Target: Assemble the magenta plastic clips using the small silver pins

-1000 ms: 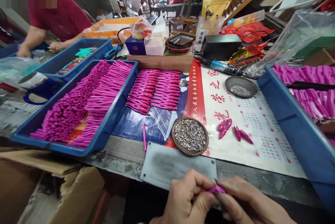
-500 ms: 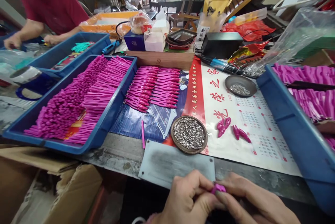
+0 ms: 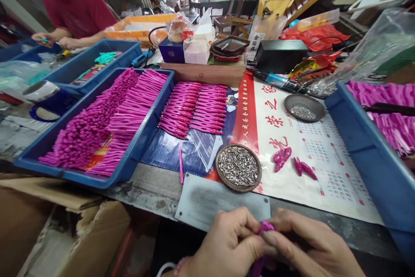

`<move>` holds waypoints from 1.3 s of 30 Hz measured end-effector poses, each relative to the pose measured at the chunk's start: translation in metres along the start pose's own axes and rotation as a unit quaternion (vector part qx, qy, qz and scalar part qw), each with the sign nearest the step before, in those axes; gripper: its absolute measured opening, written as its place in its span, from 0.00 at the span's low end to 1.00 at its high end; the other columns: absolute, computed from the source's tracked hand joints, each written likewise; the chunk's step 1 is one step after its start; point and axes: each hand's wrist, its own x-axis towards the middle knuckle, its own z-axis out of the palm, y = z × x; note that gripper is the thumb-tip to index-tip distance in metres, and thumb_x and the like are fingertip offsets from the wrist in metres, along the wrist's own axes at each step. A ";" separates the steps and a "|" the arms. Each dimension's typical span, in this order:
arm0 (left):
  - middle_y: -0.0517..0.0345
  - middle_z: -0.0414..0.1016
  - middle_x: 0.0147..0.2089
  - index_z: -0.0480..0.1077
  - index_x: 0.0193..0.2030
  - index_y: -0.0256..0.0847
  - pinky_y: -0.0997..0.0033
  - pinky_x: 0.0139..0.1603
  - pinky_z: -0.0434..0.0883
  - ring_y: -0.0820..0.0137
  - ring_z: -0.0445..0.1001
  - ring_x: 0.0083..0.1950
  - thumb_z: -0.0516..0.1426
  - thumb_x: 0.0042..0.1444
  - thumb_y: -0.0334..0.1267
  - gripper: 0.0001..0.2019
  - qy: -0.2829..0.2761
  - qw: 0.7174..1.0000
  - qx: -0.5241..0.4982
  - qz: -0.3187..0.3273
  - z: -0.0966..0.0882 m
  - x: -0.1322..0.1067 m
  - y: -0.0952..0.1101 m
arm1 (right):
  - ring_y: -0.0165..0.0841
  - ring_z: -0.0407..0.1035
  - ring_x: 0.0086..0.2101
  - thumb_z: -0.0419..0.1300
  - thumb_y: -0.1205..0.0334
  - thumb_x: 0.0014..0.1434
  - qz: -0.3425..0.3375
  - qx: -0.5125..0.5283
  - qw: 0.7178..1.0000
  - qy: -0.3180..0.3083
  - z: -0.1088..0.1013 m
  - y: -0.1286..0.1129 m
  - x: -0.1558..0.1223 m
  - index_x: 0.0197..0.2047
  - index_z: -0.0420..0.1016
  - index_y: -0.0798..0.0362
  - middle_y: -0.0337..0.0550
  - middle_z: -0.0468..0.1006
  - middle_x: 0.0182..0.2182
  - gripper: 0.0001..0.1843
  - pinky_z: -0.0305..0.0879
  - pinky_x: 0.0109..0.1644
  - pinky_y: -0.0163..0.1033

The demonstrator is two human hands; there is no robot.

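My left hand (image 3: 231, 242) and my right hand (image 3: 313, 244) meet at the table's front edge. Between them they pinch a small magenta plastic piece (image 3: 266, 226), mostly covered by the fingers. Just beyond lies a grey metal plate (image 3: 207, 199) with screws at its corners. Behind the plate stands a round bowl (image 3: 240, 189) full of small shiny metal pins (image 3: 238, 165). Single magenta parts (image 3: 282, 159) rest on the calendar sheet to the right. One thin magenta stick (image 3: 180, 165) lies left of the bowl.
A blue tray (image 3: 128, 172) of magenta sticks stands left, beside rows of magenta pieces (image 3: 207, 110). Another blue tray (image 3: 366, 147) borders the right. A dark dish (image 3: 304, 115) of small metal bits and an electric screwdriver (image 3: 279, 81) lie behind. A co-worker (image 3: 81, 9) sits far left.
The whole view has shifted slightly. The magenta piece is now turned more upright between my fingers, with more of it showing below. The co-worker's hand has risen, holding something teal.
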 end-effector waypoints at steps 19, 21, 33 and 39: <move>0.50 0.78 0.30 0.73 0.34 0.31 0.75 0.29 0.77 0.72 0.79 0.27 0.63 0.53 0.38 0.10 -0.061 0.977 -0.177 -0.099 -0.007 0.017 0.014 | 0.19 0.49 0.10 0.76 0.53 0.45 0.273 0.498 0.822 0.027 0.018 0.011 0.032 0.22 0.66 0.53 0.25 0.59 0.09 0.23 0.53 0.11 0.24; 0.50 0.79 0.30 0.75 0.36 0.30 0.75 0.31 0.77 0.72 0.79 0.28 0.62 0.54 0.37 0.09 -0.079 0.972 -0.192 -0.110 -0.009 0.020 0.012 | 0.19 0.48 0.10 0.76 0.53 0.46 0.275 0.518 0.810 0.018 0.019 0.011 0.032 0.22 0.67 0.54 0.24 0.56 0.09 0.22 0.53 0.11 0.24; 0.48 0.79 0.31 0.75 0.39 0.28 0.73 0.35 0.78 0.71 0.80 0.31 0.61 0.57 0.35 0.09 -0.130 0.957 -0.225 -0.126 -0.013 0.025 0.003 | 0.17 0.49 0.10 0.77 0.52 0.43 0.283 0.495 0.821 0.036 0.022 0.010 0.030 0.23 0.66 0.54 0.27 0.62 0.11 0.24 0.51 0.11 0.22; 0.49 0.79 0.33 0.74 0.42 0.31 0.73 0.29 0.79 0.69 0.80 0.30 0.63 0.55 0.39 0.12 -0.112 0.963 -0.196 -0.146 -0.012 0.021 0.000 | 0.17 0.49 0.11 0.74 0.52 0.49 0.270 0.458 0.846 0.023 0.020 0.013 0.025 0.24 0.66 0.54 0.29 0.64 0.11 0.22 0.44 0.12 0.21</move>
